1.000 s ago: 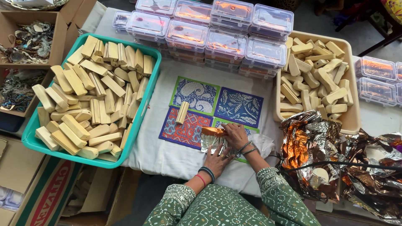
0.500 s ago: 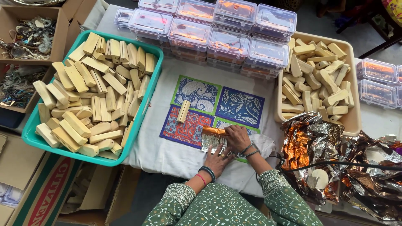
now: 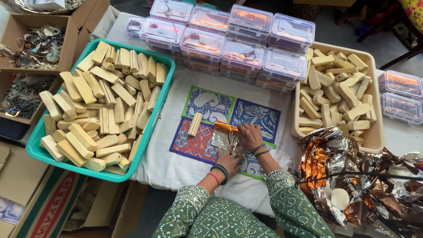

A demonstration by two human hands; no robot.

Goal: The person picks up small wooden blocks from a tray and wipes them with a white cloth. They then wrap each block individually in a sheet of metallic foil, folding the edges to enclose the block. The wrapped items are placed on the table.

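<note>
Left hand: the left hand (image 3: 229,159), at lower centre of the frame, lies flat with fingers spread, pressing down on a crinkled sheet of silver foil (image 3: 221,140); it grips nothing.
Right hand: the right hand (image 3: 249,134), just above and right of the left, is curved over the right end of a bar half wrapped in orange-copper foil (image 3: 225,128), fingertips on the wrapping; how tightly it closes cannot be told.
Foil-wrapped bar: it lies at the centre of the frame, on the upper edge of the silver sheet, touching both.
Bare bar: one pale yellow rectangular bar (image 3: 194,124) lies unwrapped just left of the foil, apart from both hands.
Work surface: a white cloth with four printed panels in blue, red and green (image 3: 207,105) lies under the hands and both bars.
Left tray: a teal plastic tray (image 3: 166,83), in the left half of the frame, is heaped with pale yellow bars.
Right tray: a beige plastic tray (image 3: 294,119), at upper right, holds more of the same bars.
Boxes: clear lidded plastic boxes (image 3: 242,55) are stacked across the top centre.
Foil heap: crumpled orange and silver foil sheets (image 3: 335,163) are piled at lower right, near the right forearm.
Cartons: open cardboard cartons of tangled jewellery (image 3: 39,44) sit at upper left.
</note>
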